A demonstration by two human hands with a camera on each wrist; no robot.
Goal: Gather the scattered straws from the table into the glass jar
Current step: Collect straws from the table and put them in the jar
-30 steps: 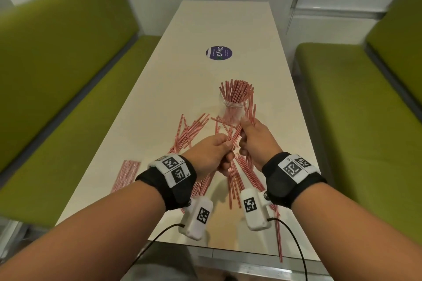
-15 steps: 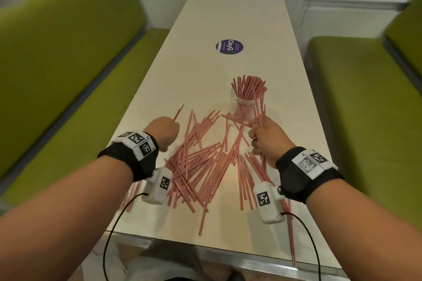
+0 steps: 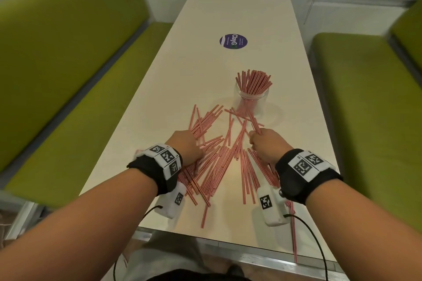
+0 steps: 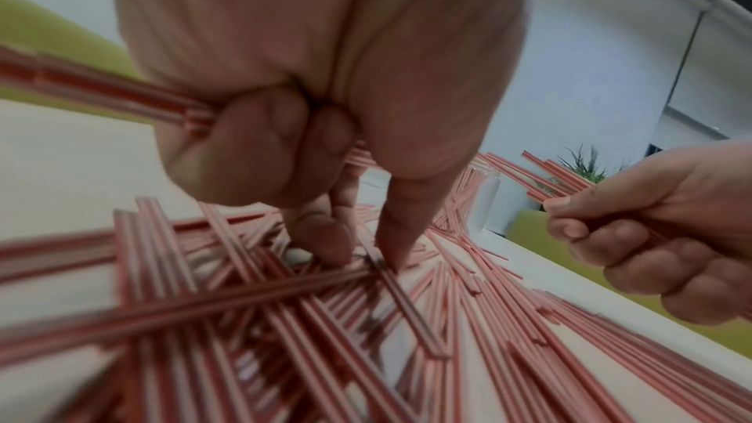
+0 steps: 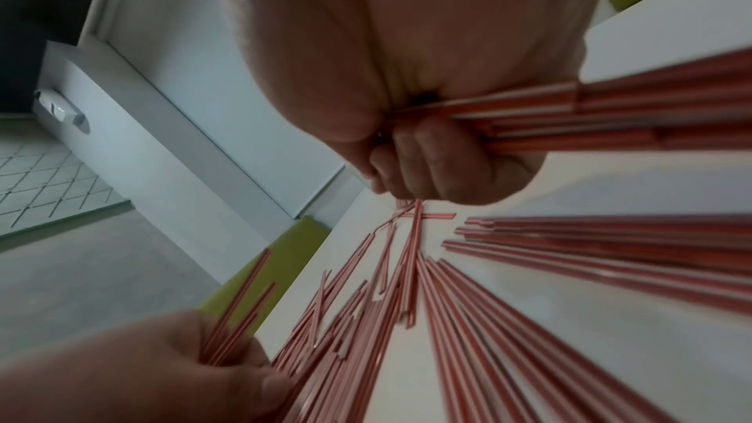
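Many red-and-white striped straws [image 3: 217, 166] lie scattered on the near half of the white table [image 3: 228, 7]. The glass jar [image 3: 252, 100] stands upright behind them, with a fan of straws in it. My left hand [image 3: 187, 146] is down on the left part of the pile. Its curled fingers hold a small bundle of straws [image 4: 122, 92], while thumb and index finger [image 4: 390, 237] touch the loose straws. My right hand [image 3: 262, 141] is just in front of the jar and grips its own bundle of straws [image 5: 610, 118] in a fist.
A round purple sticker [image 3: 233, 41] lies on the table's far half. Green benches [image 3: 68, 64] run along both long sides. One straw [image 3: 294, 235] hangs over the near table edge at the right. A plant [image 4: 582, 166] shows beyond the table.
My left hand parted from the right, swung out to the left, then came down onto the pile's left part. The right hand kept its bundle and stayed in front of the jar.
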